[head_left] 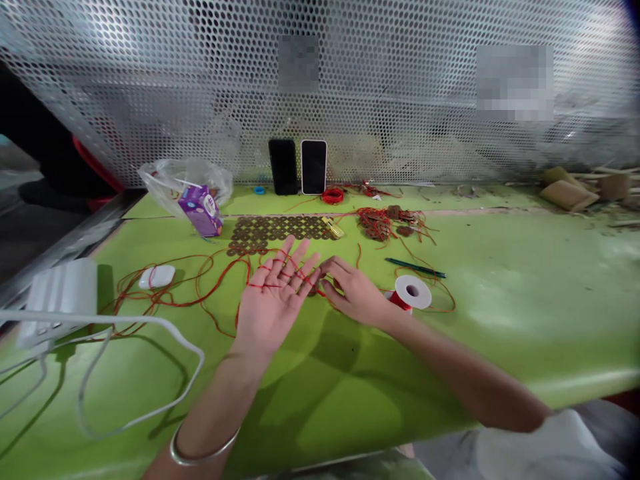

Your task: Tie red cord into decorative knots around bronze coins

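Note:
My left hand lies palm up with its fingers stretched out and a red cord strung across palm and fingers. At its fingertips, my right hand is closed in a pinch on the cord. A small brown disc shows between the two hands, partly hidden by fingers. Behind the left hand, flat rows of round brown coins with holes cover part of the table. Long loops of red cord trail off to the left. Beside my right wrist stands a white spool of red thread.
A pile of corded coins and a dark green pen lie to the right. Two phones lean on the perforated metal screen. At left are a purple box, a white earbud case and a power strip.

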Demonstrator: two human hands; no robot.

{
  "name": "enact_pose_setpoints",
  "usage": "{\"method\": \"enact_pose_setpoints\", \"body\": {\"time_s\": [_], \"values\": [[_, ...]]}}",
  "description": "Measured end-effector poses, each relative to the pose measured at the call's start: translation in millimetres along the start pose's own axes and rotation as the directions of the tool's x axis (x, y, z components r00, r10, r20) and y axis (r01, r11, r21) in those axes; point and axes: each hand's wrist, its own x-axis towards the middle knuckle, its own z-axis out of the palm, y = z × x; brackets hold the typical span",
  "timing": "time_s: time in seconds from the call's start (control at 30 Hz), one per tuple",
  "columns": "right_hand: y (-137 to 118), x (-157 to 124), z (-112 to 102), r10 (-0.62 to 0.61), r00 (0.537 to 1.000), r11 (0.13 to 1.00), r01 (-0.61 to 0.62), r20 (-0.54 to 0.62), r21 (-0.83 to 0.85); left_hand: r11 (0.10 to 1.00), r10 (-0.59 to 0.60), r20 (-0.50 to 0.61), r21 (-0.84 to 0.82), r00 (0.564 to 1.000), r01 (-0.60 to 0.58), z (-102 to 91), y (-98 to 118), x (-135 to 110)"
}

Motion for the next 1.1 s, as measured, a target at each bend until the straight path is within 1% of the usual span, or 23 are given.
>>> {"method": "enact_pose_setpoints", "body": {"time_s": [0.07, 0.13, 0.2, 0.27, 0.37, 0.47, 0.57, 0.63, 0.77, 0.9, 1.0, 1.1], "values": [[-0.6, -1.3, -0.9, 0.040, 0.999, 0.998, -0.038, -0.027, 0.057, 0.999, 0.038, 0.013, 0.010, 0.999, -0.038, 1.0, -0.9, -2.2], [-0.6, -2.0, -1.0, 0.075, 0.997, 0.992, -0.072, -0.029, 0.102, 0.997, 0.068, 0.014, 0.025, 0.998, -0.068, 1.9, -1.5, -3.5], [-0.7, -2.2, -0.5, 0.078, 0.996, 0.990, -0.072, -0.043, 0.117, 0.995, 0.090, 0.020, 0.037, 0.996, -0.090, 2.4, -1.7, -3.8], [-1.4, -1.7, -0.1, 0.028, 0.994, 0.995, -0.018, -0.101, 0.101, 0.994, 0.095, 0.029, 0.043, 0.995, -0.096, 2.3, -1.7, -3.6], [-5.1, -0.7, -1.6, -0.065, 0.974, 0.996, 0.076, -0.218, 0.040, 0.995, 0.092, 0.032, 0.044, 0.995, -0.093, 1.4, -1.6, -3.5], [-11.7, 1.1, -4.8, -0.130, 0.949, 0.991, 0.114, -0.288, -0.074, 0.996, 0.081, 0.027, 0.044, 0.996, -0.082, 0.2, -2.6, -3.6], [-18.8, 5.6, -6.4, -0.219, 0.916, 0.964, 0.150, -0.336, -0.217, 0.994, 0.086, 0.053, 0.056, 0.995, -0.089, -0.3, -4.7, -3.3], [-22.5, 9.9, -5.6, -0.231, 0.907, 0.958, 0.149, -0.353, -0.246, 0.993, 0.100, 0.064, 0.062, 0.993, -0.104, 0.3, -6.3, -2.9], [-25.7, 15.6, -1.4, -0.156, 0.924, 0.972, 0.080, -0.349, -0.221, 0.991, 0.114, 0.028, 0.064, 0.993, -0.115, 2.3, -9.7, -2.4], [-26.7, 14.8, 1.6, -0.125, 0.940, 0.965, 0.041, -0.318, -0.259, 0.994, 0.091, -0.005, 0.066, 0.996, -0.091, 3.4, -12.3, -2.7], [-27.6, 13.7, 2.1, -0.080, 0.959, 0.966, 0.007, -0.273, -0.258, 0.994, 0.088, -0.011, 0.067, 0.996, -0.087, 4.0, -12.7, -3.7], [-28.2, 13.8, 2.4, -0.033, 0.975, 0.975, -0.017, -0.221, -0.222, 0.995, 0.082, -0.012, 0.053, 0.997, -0.081, 4.5, -12.0, -4.4]]}}
